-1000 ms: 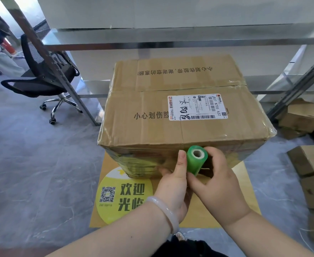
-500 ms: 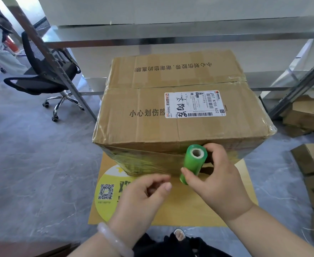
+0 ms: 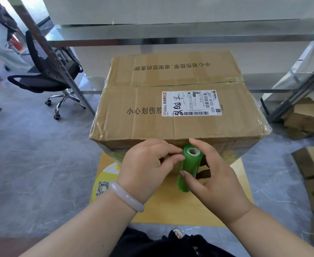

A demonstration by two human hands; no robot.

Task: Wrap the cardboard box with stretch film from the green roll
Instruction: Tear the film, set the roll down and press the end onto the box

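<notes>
The right hand [image 3: 214, 175] grips the green roll [image 3: 188, 168] upright against the cardboard box [image 3: 171, 108]; the left hand [image 3: 146, 164] pinches at its edge (office chair [image 3: 48, 71] far left, smaller boxes [image 3: 311, 164] right).

Both hands on green roll [image 3: 189, 168]

A grey marbled floor [image 3: 32, 154] carries everything. A yellow mat [image 3: 217, 210] lies under both hands, the cardboard box [image 3: 171, 108] standing on it just beyond them. Smaller cartons [image 3: 313, 164] lie off to the right hand's side.
</notes>
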